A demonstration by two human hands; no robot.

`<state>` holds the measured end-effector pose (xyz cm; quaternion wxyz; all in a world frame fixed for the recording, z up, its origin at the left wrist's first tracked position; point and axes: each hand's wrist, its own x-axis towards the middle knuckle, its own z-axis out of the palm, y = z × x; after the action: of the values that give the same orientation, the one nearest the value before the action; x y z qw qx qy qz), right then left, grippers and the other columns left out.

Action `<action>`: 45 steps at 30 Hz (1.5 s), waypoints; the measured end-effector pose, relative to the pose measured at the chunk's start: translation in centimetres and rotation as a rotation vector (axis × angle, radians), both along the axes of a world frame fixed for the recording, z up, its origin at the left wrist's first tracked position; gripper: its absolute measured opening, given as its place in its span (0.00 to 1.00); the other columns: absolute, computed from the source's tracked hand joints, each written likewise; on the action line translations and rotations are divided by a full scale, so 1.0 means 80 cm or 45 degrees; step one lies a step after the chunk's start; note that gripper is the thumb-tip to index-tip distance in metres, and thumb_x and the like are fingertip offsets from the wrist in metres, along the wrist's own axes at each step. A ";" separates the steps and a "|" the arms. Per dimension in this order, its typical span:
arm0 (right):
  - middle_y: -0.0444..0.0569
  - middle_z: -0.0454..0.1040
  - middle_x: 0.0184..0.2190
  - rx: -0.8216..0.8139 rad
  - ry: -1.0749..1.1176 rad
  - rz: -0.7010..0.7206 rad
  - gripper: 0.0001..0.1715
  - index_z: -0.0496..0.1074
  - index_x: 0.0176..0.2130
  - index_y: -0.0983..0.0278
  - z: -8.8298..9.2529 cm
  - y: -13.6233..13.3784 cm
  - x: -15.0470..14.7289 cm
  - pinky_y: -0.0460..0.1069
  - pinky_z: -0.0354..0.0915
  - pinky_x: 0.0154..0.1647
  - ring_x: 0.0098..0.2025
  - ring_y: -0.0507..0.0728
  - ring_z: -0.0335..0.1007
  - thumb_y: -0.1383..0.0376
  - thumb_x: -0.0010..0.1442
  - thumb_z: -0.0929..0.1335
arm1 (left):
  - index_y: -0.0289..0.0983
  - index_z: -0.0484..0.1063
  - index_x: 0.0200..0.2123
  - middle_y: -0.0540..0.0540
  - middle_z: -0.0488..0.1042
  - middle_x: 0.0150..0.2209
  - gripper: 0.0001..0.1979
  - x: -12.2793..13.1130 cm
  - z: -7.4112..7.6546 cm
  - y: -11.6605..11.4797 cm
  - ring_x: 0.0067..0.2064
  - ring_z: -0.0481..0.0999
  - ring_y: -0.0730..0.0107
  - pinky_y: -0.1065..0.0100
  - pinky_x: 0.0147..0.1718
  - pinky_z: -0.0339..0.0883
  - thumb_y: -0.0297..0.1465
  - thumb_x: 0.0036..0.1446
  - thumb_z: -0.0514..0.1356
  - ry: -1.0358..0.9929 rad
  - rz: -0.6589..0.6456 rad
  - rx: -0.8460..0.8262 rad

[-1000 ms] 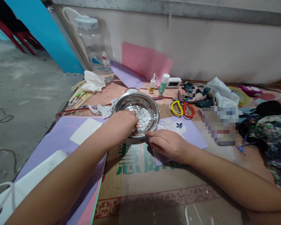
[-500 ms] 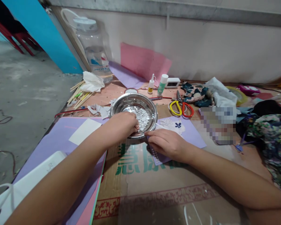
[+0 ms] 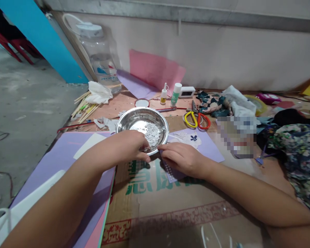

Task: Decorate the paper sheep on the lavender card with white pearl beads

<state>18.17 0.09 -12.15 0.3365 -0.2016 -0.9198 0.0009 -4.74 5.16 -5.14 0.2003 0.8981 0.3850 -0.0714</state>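
- Left hand [image 3: 131, 144]: at the bowl's [image 3: 126, 120] near side, grip part-open, thumb apart from fingers; cannot tell if it has anything.
- Right hand [image 3: 183, 159]: over the card [image 3: 212, 150], fingertips by the bowl's rim; cannot tell its grip.
- White bits [image 3: 153, 133]: inside the bowl.

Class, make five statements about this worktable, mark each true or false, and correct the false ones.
1. The left hand is at the round, shiny metal bowl. True.
2. The right hand grips the clear plastic bottle. False: it lies over the purple rectangular paper beside the bowl.
3. Small white pieces lie inside the bowl. True.
4. The white-capped green cylindrical tube lies on its side. False: the tube stands upright.
5. The metal-bladed scissors have one yellow and one red handle. True.
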 end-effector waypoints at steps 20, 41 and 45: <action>0.61 0.79 0.46 0.006 -0.060 -0.040 0.10 0.70 0.42 0.69 0.002 0.000 0.001 0.54 0.77 0.44 0.46 0.58 0.78 0.70 0.71 0.61 | 0.42 0.81 0.37 0.48 0.82 0.35 0.12 0.014 -0.008 -0.003 0.33 0.77 0.65 0.67 0.31 0.59 0.32 0.58 0.57 -0.008 0.195 -0.068; 0.62 0.80 0.46 0.044 -0.146 0.004 0.11 0.72 0.42 0.71 0.004 -0.006 0.001 0.51 0.76 0.39 0.42 0.58 0.79 0.71 0.70 0.60 | 0.38 0.78 0.29 0.43 0.79 0.29 0.10 0.004 -0.010 0.000 0.30 0.75 0.65 0.68 0.29 0.59 0.28 0.55 0.56 0.090 0.178 0.084; 0.62 0.80 0.46 0.063 -0.147 0.014 0.12 0.72 0.42 0.71 0.005 -0.007 0.000 0.50 0.74 0.37 0.41 0.58 0.79 0.71 0.70 0.61 | 0.38 0.78 0.28 0.44 0.78 0.27 0.09 0.003 -0.013 0.003 0.30 0.75 0.65 0.69 0.31 0.62 0.28 0.55 0.57 0.070 0.176 0.070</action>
<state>18.15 -0.46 -11.77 0.2876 -0.1880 -0.9386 -0.0317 -4.51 5.37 -6.16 0.1692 0.8723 0.4533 -0.0714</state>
